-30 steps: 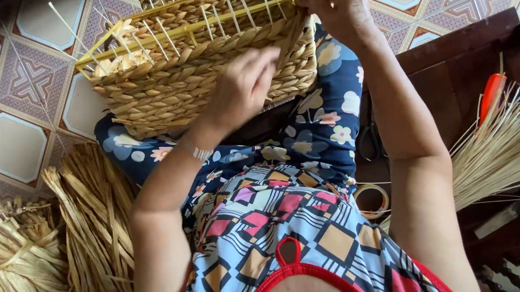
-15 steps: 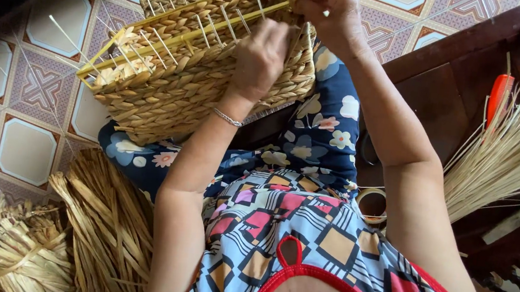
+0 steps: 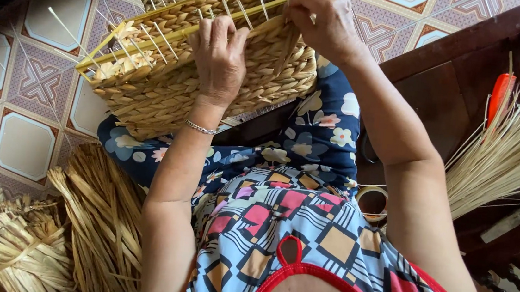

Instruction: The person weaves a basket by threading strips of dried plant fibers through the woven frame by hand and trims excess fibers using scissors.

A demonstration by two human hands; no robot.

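Patterned floor tiles point(image 3: 25, 142) lie under you, and a dark wooden bench point(image 3: 450, 88) stands at your right side. Your woven basket point(image 3: 215, 78) rests on your lap, tipped on its side, with thin pale sticks point(image 3: 156, 34) poking out along its yellow rim.

Half a second ago your left hand point(image 3: 219, 59) sat a bit lower on the basket wall. Now it has slid up, and its fingers are spread flat and hooked over the yellow rim bar. Your right hand point(image 3: 323, 15) has stayed at the top corner, fingers pinched together on a strand of the weave there. The basket has turned a little toward you. It looks like you are working your way along the rim.

Bundles of dried straw point(image 3: 100, 226) lie by your left knee. A fan of thin reeds point(image 3: 507, 157) and an orange-handled tool point(image 3: 500, 96) rest on the bench, with a roll of tape point(image 3: 372, 201) near your hip.
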